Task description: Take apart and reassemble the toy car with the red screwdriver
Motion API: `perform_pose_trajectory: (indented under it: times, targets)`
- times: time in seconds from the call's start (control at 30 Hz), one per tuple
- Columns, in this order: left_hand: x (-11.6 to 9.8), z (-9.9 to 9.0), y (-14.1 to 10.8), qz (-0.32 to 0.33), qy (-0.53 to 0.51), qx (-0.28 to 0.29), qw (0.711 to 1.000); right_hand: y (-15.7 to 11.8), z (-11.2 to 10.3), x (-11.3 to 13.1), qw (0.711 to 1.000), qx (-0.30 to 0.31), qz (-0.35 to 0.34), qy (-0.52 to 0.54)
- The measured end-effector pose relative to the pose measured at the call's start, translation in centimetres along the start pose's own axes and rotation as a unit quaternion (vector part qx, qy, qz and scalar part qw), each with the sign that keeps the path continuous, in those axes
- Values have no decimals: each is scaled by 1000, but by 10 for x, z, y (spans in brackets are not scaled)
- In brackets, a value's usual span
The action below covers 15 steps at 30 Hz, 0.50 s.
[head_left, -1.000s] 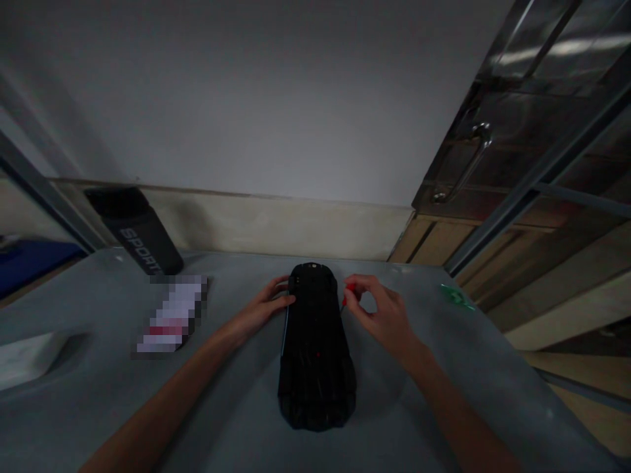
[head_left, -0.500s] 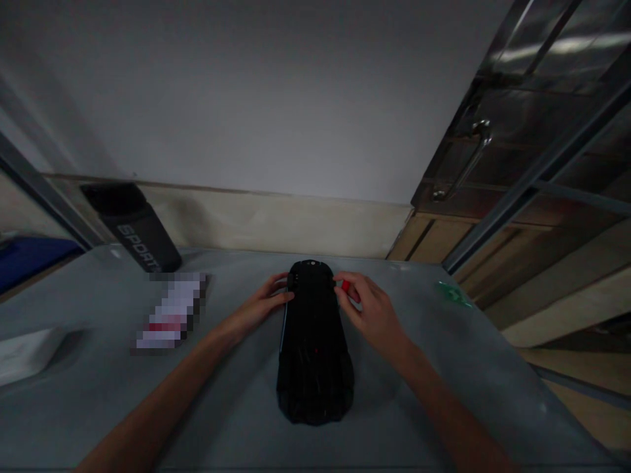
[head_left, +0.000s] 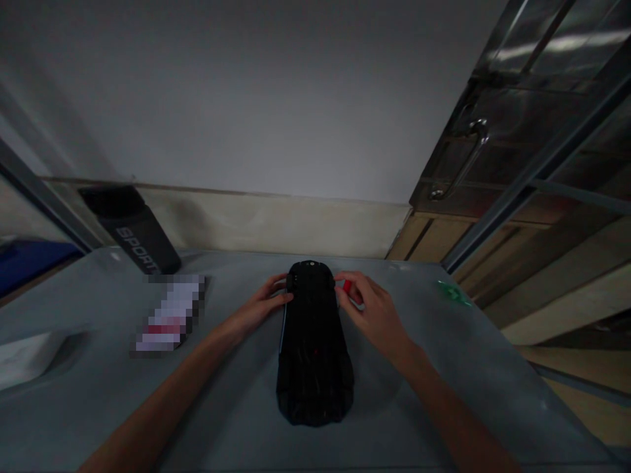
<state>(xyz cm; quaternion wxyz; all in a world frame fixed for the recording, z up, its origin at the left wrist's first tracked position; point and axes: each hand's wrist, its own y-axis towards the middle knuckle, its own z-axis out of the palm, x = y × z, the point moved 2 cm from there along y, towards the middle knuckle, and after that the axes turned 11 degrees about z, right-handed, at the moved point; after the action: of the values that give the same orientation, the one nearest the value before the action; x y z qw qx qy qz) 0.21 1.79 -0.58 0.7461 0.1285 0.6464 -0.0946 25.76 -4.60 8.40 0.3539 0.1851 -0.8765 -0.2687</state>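
Observation:
A black toy car [head_left: 314, 328] lies upside down on the grey table, its narrower end away from me and its wheels showing at the sides. On its far left side, the thumb and fingers of my left hand [head_left: 269, 294] close around the wheel. Across from it, my right hand [head_left: 367, 305] has its thumb and index fingertip at the far right wheel [head_left: 331, 282]. A small red piece [head_left: 347, 286] is tucked inside the curled fingers of that hand; its full shape is hidden.
Left on the grey table [head_left: 236, 407] stand a dark bottle marked SPORT [head_left: 142, 236], a blurred-out flat item [head_left: 172, 315] and a white object [head_left: 27, 358]. A green piece of plastic [head_left: 453, 293] lies at the right. A pale wall [head_left: 276, 223] rises behind.
Both hands stay at the car's far wheels, and the car keeps its place. Only the camera view has shifted slightly.

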Motion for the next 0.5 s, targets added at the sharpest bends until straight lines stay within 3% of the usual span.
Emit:
perform_pose_trajectory:
  times: [0.13,0.37,0.5]
  targets:
    - [-1,1,-1,-3,-6,1,1000,1,-3,1,1000,29,-7,4]
    - [-1,0,-2,3,-4,6,1000,1,-2,1,1000,-11,3,-12]
    - [-4,0,-2,-2,9,1,1000,1,-2,2,1000,18,0,-3]
